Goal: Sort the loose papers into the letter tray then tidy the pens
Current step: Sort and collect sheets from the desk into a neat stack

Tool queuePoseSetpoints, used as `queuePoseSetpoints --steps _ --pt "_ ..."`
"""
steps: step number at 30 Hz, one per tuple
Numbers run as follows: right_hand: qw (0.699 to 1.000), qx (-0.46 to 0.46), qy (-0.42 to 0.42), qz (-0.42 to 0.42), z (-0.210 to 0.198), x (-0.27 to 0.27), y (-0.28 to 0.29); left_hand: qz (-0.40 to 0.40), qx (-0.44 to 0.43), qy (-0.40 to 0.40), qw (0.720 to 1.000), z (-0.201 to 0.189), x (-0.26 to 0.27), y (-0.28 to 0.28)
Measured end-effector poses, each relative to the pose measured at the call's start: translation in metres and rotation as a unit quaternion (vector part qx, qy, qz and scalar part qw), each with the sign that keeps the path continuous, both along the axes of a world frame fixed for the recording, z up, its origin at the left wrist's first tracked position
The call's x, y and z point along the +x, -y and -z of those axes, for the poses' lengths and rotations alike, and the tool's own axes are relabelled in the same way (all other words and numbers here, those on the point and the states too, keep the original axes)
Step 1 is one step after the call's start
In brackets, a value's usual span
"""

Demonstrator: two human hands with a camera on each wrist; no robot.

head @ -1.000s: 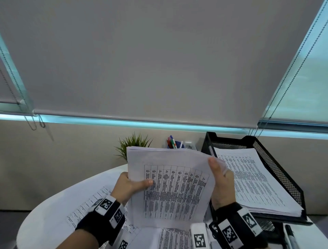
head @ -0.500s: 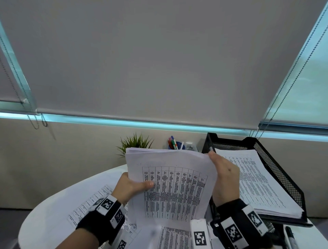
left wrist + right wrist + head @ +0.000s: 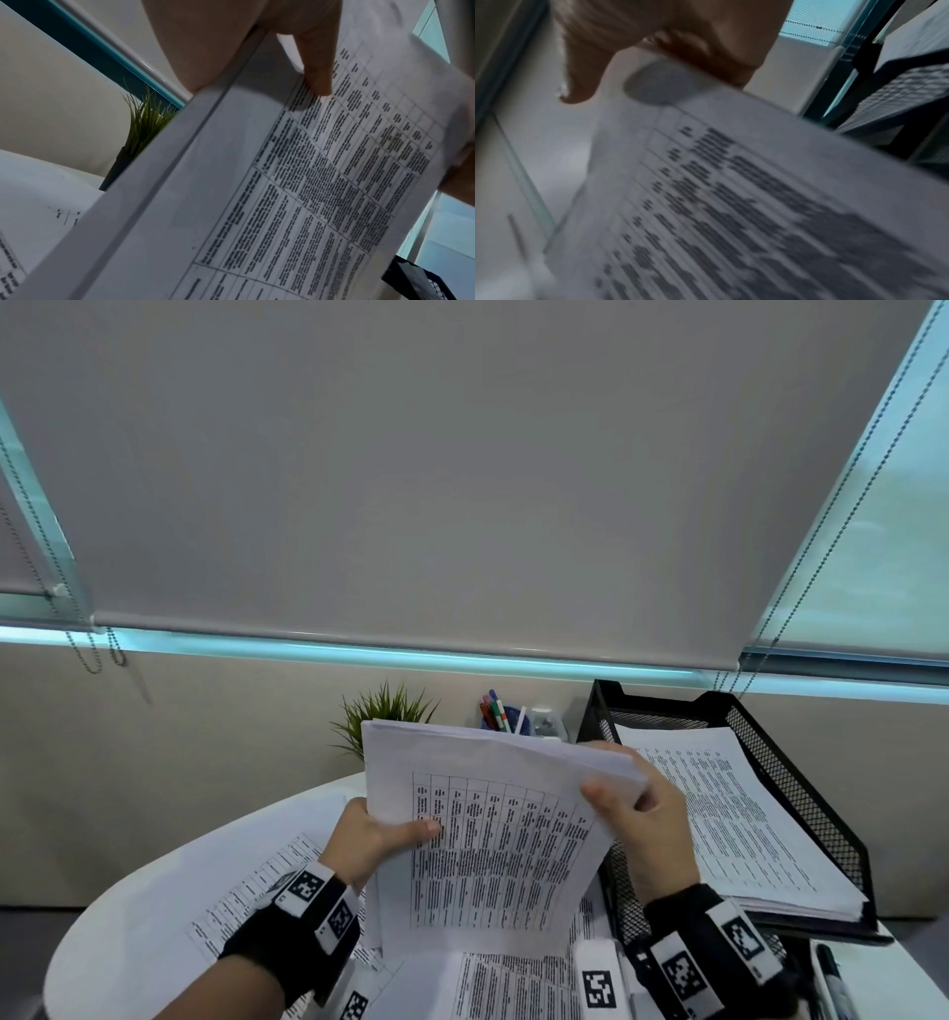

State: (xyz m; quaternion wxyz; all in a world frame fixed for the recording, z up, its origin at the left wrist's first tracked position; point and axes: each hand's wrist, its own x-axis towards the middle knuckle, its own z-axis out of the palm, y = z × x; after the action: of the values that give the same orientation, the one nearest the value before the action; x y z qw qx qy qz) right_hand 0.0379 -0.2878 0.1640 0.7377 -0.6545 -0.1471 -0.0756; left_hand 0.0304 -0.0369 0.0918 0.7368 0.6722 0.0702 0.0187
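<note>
I hold a stack of printed papers upright over the white table. My left hand grips its left edge, thumb across the front sheet. My right hand pinches the top right corner and bends it forward. The stack fills the left wrist view, my left thumb pressed on the print. Blurred sheets fill the right wrist view, under my right hand. The black mesh letter tray to the right holds a pile of papers. Pens stand in a cup behind the stack.
More loose sheets lie on the table under my wrists. A small green plant stands at the back. A black marker lies at the table's front right, beside the tray. A wall and roller blinds close off the far side.
My right hand has slid up from the stack's right edge to its top right corner and curled the corner forward. The left hand holds as before.
</note>
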Motion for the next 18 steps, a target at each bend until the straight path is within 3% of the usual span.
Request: queuePoseSetpoints --steps 2,5,11,18 --pt "0.996 -0.054 -0.067 -0.021 0.019 0.003 0.001 -0.002 -0.002 -0.003 1.0 0.001 0.0 0.001" --pt "0.989 -0.061 -0.131 -0.028 0.043 0.005 -0.004 -0.015 -0.003 -0.003 1.0 -0.002 0.0 0.007" --pt "0.994 -0.031 -0.108 -0.008 0.036 0.003 -0.008 -0.042 -0.041 0.042 0.997 -0.01 -0.001 0.008" --pt "0.981 -0.026 -0.194 -0.018 0.074 -0.001 -0.015 -0.001 -0.034 -0.016 0.999 0.017 -0.007 0.005"
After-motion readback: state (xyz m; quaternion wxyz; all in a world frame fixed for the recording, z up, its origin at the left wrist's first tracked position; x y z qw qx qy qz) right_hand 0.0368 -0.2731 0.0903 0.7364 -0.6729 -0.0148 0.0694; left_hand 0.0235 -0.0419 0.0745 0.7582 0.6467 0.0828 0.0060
